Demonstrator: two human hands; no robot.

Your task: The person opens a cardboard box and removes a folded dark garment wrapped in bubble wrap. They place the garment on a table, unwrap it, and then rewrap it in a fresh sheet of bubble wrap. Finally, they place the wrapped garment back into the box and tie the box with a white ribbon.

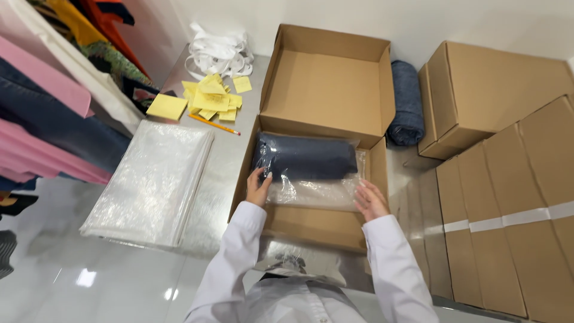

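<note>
open box (327,90): plain brown cardboard | bagged garment (304,157): dark navy under clear glossy film | paper slips (210,98): yellow | pencil (214,124): orange | ribbon heap (218,54): white | rolled cloth (406,103): denim blue | sleeves (394,269): white | bench (227,173): grey steel

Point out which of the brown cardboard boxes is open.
The brown cardboard box in front of the person, lid flap raised, holding a dark folded garment in a clear plastic bag. The closed brown boxes stacked at right are shut.
</note>
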